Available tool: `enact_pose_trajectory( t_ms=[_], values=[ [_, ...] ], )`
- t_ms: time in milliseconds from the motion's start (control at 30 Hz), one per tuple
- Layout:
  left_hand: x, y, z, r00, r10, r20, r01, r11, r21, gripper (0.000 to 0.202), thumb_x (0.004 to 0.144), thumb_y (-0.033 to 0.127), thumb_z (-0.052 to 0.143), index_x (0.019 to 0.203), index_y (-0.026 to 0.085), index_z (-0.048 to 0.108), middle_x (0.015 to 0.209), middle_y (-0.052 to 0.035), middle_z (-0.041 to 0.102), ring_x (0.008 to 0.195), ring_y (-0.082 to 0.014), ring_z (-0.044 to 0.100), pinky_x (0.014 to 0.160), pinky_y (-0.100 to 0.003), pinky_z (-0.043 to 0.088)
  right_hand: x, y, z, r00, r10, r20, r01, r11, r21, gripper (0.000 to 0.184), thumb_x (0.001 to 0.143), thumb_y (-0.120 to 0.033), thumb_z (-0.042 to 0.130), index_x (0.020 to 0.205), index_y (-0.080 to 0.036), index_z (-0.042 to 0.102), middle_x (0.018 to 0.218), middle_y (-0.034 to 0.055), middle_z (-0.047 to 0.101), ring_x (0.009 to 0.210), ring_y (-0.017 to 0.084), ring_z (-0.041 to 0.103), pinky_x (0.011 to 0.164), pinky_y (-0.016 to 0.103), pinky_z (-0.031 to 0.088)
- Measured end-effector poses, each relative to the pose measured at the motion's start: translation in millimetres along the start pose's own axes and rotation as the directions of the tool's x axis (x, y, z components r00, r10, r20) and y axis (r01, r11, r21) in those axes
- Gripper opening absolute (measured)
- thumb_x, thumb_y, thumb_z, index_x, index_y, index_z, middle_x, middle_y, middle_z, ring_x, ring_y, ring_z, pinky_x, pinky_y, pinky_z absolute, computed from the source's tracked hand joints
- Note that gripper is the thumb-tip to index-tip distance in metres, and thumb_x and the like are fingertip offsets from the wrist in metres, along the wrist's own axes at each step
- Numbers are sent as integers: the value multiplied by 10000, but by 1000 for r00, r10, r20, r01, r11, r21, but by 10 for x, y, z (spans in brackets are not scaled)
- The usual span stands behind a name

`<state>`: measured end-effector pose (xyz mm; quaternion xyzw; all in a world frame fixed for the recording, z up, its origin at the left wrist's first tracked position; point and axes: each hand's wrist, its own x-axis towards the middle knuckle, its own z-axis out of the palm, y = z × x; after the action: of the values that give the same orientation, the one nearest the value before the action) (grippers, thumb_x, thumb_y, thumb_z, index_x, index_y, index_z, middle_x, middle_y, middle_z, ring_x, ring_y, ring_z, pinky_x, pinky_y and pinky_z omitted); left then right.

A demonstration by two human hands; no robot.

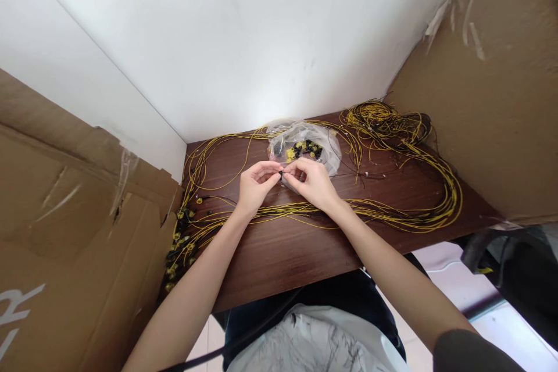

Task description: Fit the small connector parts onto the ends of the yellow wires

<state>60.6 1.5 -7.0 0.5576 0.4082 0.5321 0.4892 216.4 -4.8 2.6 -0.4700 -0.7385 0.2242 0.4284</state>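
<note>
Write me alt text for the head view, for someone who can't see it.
A person's left hand and right hand pinch a small black part above a brown tabletop. Beyond lies a clear plastic bag of yellow and black pieces, with yellow and black wires looped nearby and cardboard on both sides.

The left hand (253,186) and right hand (316,183) are ungloved; the right arm has a dark grey sleeve (473,351); dark, sketchy lines mark the whitish top (322,340); the trousers (349,290) are dark.
</note>
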Motion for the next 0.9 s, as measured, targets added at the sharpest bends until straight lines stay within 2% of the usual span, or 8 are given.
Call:
enact_pose_trajectory(
  t_ms=[267,500,667,900],
  values=[
    [8,-11,5,1000,-24,19,24,1000,5,267,669,198,712,920,144,637,904,-65,697,837,-151,647,841,-312,508,6,11,-12,1000,1,-30,-2,1000,-23,83,786,-159,557,762,-161,636,720,17,630,662,131,554,601,241,399],
    [28,-70,3,1000,-28,13,28,999,41,186,676,222,705,839,138,671,885,-65,701,819,-158,649,831,-309,508,7,-2,-28,999,27,-44,-28,999,-26,84,787,-176,567,782,-162,650,727,25,629,661,134,553,601,245,402],
    [21,-71,1,1000,-24,0,24,999,42,190,668,235,713,829,139,681,878,-64,702,819,-169,650,830,-323,512,14,-8,-42,999,29,-46,-30,999,-32,100,790,-186,557,733,-164,637,702,21,628,645,131,545,587,244,394],
    [10,-69,3,998,-22,53,18,997,72,166,675,225,710,815,139,688,831,-54,702,766,-157,649,780,-301,516,3,-4,-11,1000,7,-28,-8,999,-36,106,789,-178,557,711,-164,628,683,12,622,641,128,544,586,240,386]
  ],
)
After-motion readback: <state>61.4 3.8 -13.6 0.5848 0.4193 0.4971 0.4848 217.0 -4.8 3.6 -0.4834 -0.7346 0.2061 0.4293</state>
